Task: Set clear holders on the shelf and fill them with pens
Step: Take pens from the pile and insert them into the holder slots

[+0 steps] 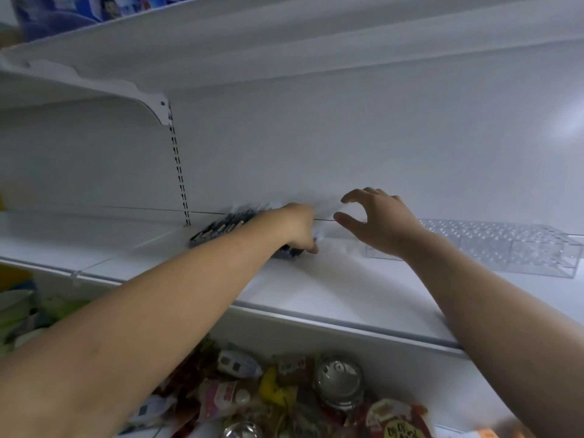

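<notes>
While the white shelf [316, 289] carries a clear holder [505, 248] at its right, dark pens [218, 229] lie heaped at left. The left hand [298, 227] curls its grip onto them, and the right hand [377, 222] hovers between, grip spread apart.

At mid-frame the left hand [300, 227] closes its grip on a row of dark pens [218, 230] on the white shelf [316, 279]. Just right of it, the right hand [379, 222] hovers with fingers parted, near a clear holder [512, 248].
</notes>
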### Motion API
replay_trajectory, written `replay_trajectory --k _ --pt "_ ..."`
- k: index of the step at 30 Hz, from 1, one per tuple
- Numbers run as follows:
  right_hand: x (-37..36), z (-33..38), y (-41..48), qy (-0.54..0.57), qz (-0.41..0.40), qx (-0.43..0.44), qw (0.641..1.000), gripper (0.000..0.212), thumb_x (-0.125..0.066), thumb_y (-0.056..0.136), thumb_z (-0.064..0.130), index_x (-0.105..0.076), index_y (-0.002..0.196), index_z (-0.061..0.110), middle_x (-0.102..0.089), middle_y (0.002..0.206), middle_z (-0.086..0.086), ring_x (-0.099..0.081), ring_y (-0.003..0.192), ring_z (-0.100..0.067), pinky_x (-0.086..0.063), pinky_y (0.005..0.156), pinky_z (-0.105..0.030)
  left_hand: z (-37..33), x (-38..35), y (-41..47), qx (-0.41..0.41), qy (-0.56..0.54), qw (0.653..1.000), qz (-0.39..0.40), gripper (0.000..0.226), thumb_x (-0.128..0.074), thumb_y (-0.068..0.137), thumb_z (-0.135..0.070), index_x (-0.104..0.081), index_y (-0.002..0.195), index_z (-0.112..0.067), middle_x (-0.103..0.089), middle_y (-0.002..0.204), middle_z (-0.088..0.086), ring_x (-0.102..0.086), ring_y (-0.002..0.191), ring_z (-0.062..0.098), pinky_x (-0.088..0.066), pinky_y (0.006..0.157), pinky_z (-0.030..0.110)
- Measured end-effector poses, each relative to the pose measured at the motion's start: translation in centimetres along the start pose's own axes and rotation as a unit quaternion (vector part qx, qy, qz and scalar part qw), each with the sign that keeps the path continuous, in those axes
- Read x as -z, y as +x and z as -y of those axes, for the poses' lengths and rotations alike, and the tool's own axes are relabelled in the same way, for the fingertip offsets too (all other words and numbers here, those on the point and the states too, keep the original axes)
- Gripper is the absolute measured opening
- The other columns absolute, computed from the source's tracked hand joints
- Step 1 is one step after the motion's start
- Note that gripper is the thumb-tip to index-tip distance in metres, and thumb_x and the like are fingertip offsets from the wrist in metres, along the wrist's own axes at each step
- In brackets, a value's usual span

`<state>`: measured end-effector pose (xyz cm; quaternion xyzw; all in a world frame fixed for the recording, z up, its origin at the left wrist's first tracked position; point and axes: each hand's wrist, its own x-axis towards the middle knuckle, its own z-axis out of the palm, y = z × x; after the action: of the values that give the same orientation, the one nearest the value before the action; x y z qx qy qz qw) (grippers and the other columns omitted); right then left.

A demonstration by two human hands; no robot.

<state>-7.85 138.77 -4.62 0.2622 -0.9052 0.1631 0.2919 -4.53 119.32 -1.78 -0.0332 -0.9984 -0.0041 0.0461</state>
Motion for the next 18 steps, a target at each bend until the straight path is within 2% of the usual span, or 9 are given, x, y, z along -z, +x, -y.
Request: replay_trajectory --k 5,11,15,18 --pt "0.1 -1.0 -0.6 0.038 -0.005 -0.032 0.999 0.049 -0.053 0.097 0.063 -0.065 0.129 0.028 -0.067 0.13 0.005 -0.057 0.125 -0.02 -0.041 0.109 -0.044 -0.7 0.2 0.2 0.002 0.011 1.0 0.017 0.037 -0.082 0.085 -0.04 -0.061 0.071 -0.013 -0.067 0.073 0.005 -0.061 0.059 0.021 -0.057 0.069 0.034" --pt "0.3 -0.9 -0.9 0.055 -0.01 -0.039 0.998 0.041 -0.055 0.098 0.058 -0.068 0.124 0.029 -0.068 0.125 0.008 -0.056 0.123 -0.017 -0.042 0.108 -0.044 -1.0 -0.4 0.4 0.014 -0.006 1.0 0.023 0.026 -0.071 0.087 -0.036 -0.06 0.08 -0.014 -0.07 0.081 0.007 -0.068 0.069 0.025 -0.053 0.064 0.029" --pt "0.4 -0.9 -0.9 0.049 -0.009 -0.04 0.998 0.028 -0.059 0.099 0.051 -0.073 0.112 0.031 -0.066 0.11 0.009 -0.055 0.117 -0.019 -0.043 0.101 -0.042 -2.1 -0.3 -0.1 0.017 -0.016 0.997 0.074 0.028 -0.058 0.092 -0.027 -0.065 0.076 -0.005 -0.07 0.062 0.01 -0.062 0.048 0.027 -0.054 0.054 0.029" --pt "0.3 -0.9 -0.8 0.045 -0.013 -0.035 0.998 0.022 -0.06 0.1 0.047 -0.074 0.105 0.031 -0.062 0.103 0.009 -0.054 0.114 -0.02 -0.043 0.098 -0.041 -2.7 -1.2 0.3 0.001 0.048 0.997 0.066 0.025 -0.05 0.097 -0.018 -0.061 0.077 -0.007 -0.067 0.073 0.01 -0.06 0.056 0.025 -0.05 0.057 0.028"
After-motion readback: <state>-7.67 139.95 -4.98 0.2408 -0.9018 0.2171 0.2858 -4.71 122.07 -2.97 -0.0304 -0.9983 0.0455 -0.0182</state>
